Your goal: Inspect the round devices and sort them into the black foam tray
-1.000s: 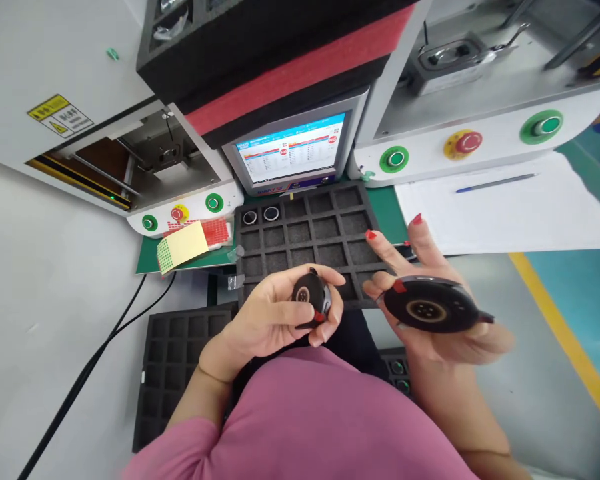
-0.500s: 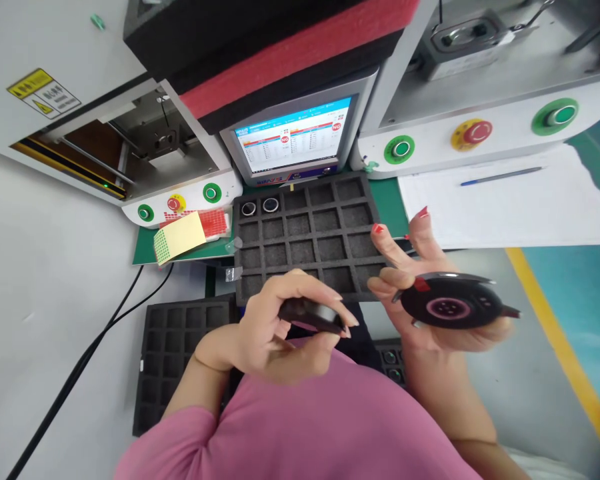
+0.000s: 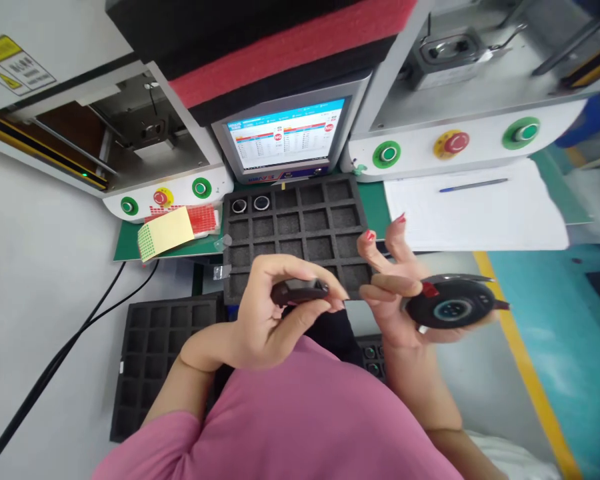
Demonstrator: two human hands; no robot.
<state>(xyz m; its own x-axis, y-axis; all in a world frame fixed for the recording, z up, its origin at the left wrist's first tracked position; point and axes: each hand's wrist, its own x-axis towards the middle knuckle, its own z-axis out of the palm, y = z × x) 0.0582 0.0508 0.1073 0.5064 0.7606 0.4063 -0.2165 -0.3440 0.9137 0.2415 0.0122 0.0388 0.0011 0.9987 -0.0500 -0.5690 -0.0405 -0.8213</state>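
- Pink garment [image 3: 305,413] of the person fills the near edge of the view. Both forearms rise out of it.
- Left hand [image 3: 260,317] is closed on the left watch case [image 3: 299,291]. The case is a small dark round body seen edge-on, pinched across its rim between thumb and curled fingers.
- Right hand [image 3: 393,307] holds the right watch case [image 3: 450,308] back-side up, cradled at the rim, with two fingers splayed free above it. A round sensor window shows at the case's centre and a red tab [image 3: 429,289] sits on its near rim.
- Handling, as a judgement: both cases look light, rigid and glossy, so they are probably slippery. The sensor window is likely to scratch or smudge, so the rim is the place to grip.
- Lower foam tray [image 3: 170,303] lies at the left, below the bench edge.
- Upper foam tray [image 3: 229,253] lies just beyond the hands. Two ring-shaped parts [image 3: 239,206] sit in its far-left cells.
- Sticker sheets [image 3: 167,230] lie to the left of that tray. A paper sheet [image 3: 510,220] with a pen [image 3: 473,185] lies to its right.
- Monitor [image 3: 284,140] stands behind the tray, between two machines. The right machine carries a red stop button [image 3: 451,143].
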